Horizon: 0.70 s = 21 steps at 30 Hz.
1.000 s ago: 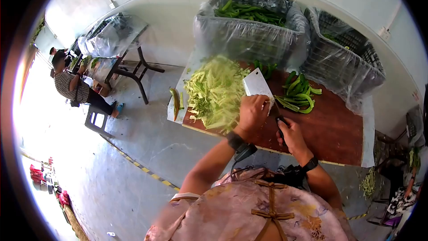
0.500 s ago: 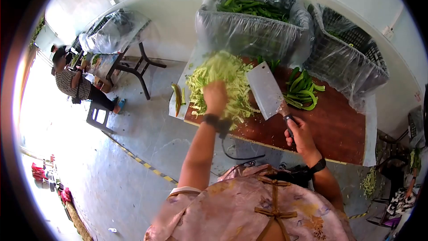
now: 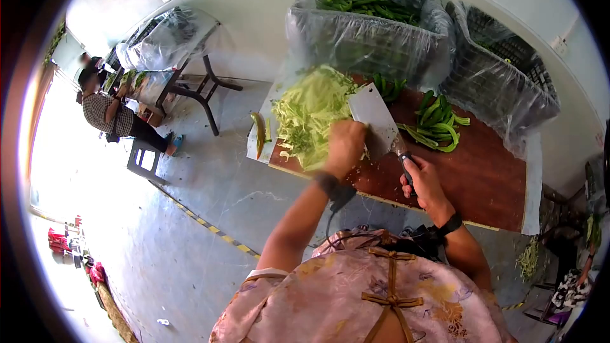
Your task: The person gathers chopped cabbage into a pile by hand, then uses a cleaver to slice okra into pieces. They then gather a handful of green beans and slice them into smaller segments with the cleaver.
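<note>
My right hand [image 3: 426, 183] is closed around the black handle of a cleaver [image 3: 373, 117]. The broad blade lies tilted low over the board, beside a heap of pale green vegetable shreds [image 3: 311, 114]. Against the blade's near left edge is my left hand [image 3: 347, 144], its fingers curled; whatever they may hold is hidden. Beneath everything is a reddish-brown board [image 3: 483, 184]. To the right of the blade lies a bunch of long green peppers [image 3: 438, 124], some of them looking split, with more green peppers [image 3: 389, 87] behind the blade.
A plastic-lined crate [image 3: 372, 41] of green peppers stands at the board's back, beside a second lined crate [image 3: 502, 82]. One brownish pepper [image 3: 258, 134] lies on the left edge. Far left, a person [image 3: 105, 111] is at another table [image 3: 190, 63]; another person's arm shows far right.
My left hand has moved right, from over the shreds to the cleaver's blade. The cleaver has shifted slightly down and left, its blade now partly behind that hand.
</note>
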### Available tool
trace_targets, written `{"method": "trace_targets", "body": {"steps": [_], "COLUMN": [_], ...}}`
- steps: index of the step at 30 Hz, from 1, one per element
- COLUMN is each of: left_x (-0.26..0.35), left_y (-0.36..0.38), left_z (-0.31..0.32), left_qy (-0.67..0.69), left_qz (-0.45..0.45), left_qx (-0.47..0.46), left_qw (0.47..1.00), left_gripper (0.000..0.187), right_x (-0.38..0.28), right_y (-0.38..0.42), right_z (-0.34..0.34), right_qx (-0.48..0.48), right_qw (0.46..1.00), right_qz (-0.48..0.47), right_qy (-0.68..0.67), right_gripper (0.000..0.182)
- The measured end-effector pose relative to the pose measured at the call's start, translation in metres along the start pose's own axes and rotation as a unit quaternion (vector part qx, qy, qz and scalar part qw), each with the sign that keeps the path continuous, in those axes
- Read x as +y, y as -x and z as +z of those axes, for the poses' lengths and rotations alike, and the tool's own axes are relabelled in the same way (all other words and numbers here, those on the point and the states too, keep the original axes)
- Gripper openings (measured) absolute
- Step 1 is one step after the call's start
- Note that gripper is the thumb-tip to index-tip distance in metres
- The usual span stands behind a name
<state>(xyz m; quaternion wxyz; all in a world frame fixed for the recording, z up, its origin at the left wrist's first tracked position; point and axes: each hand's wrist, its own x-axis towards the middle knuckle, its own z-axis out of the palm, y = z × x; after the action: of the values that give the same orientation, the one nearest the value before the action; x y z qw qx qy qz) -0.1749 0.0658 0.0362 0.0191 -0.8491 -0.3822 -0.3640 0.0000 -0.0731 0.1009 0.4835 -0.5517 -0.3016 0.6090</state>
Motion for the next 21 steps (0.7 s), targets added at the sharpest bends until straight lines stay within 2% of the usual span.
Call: {"method": "trace_targets", "body": {"steps": [1, 3, 4, 5, 6, 7, 9, 10, 12, 14, 16, 17, 19, 21], "left_x": [-0.013, -0.042, -0.047, -0.052, -0.058, -0.062, -0.061, -0.054, -0.030, -0.001, 0.023, 0.037, 0.057, 0.055], "left_y": [0.000, -0.002, -0.003, -0.004, -0.004, -0.004, -0.005, -0.006, -0.015, -0.022, -0.027, -0.030, -0.034, -0.034], "left_z": [0.001, -0.002, -0.013, -0.023, -0.030, -0.036, -0.046, -0.049, -0.057, -0.052, -0.043, -0.039, -0.033, -0.030], "left_qy": [-0.046, 0.013, -0.038, -0.088, -0.063, -0.038, -0.032, -0.001, 0.069, 0.136, 0.145, 0.144, 0.226, 0.208], "left_qz": [-0.008, -0.051, -0.065, -0.078, -0.100, -0.121, -0.134, -0.124, -0.093, -0.058, -0.022, -0.022, 0.042, 0.039], "left_qx": [0.044, 0.052, 0.054, 0.056, 0.082, 0.108, 0.116, 0.114, 0.118, 0.110, 0.041, 0.042, 0.063, 0.042], "left_qw": [0.998, 0.997, 0.996, 0.992, 0.990, 0.986, 0.984, 0.986, 0.986, 0.983, 0.988, 0.988, 0.971, 0.976], "left_gripper": [0.003, 0.004, 0.003, 0.002, 0.002, 0.003, 0.004, 0.004, 0.004, 0.002, 0.003, 0.003, 0.004, 0.005], "right_x": [0.000, -0.003, 0.002, 0.010, 0.015, 0.008, -0.010, -0.013, -0.018, -0.017, -0.017, -0.018, -0.020, -0.022], "right_y": [0.004, 0.012, 0.012, 0.010, 0.009, 0.016, 0.032, 0.032, 0.028, 0.026, 0.024, 0.024, 0.025, 0.027], "right_z": [-0.002, -0.009, -0.016, -0.025, -0.031, -0.030, -0.030, -0.033, -0.039, -0.037, -0.033, -0.030, -0.023, -0.018], "right_qx": [0.003, -0.016, -0.011, 0.020, 0.050, 0.057, 0.165, 0.170, 0.178, 0.173, 0.167, 0.157, 0.147, 0.134], "right_qw": [1.000, 0.999, 0.999, 0.964, 0.848, 0.848, 0.667, 0.667, 0.522, 0.512, 0.502, 0.484, 0.467, 0.454], "right_qz": [0.000, 0.034, 0.033, -0.159, -0.337, -0.336, -0.378, -0.376, -0.420, -0.413, -0.406, -0.409, -0.411, -0.414], "right_qy": [-0.001, 0.007, 0.005, 0.213, 0.406, 0.406, 0.620, 0.620, 0.721, 0.733, 0.745, 0.757, 0.769, 0.777], "right_gripper": [0.025, 0.027, 0.027, 0.027, 0.029, 0.029, 0.031, 0.031, 0.029, 0.034, 0.039, 0.038, 0.038, 0.039]}}
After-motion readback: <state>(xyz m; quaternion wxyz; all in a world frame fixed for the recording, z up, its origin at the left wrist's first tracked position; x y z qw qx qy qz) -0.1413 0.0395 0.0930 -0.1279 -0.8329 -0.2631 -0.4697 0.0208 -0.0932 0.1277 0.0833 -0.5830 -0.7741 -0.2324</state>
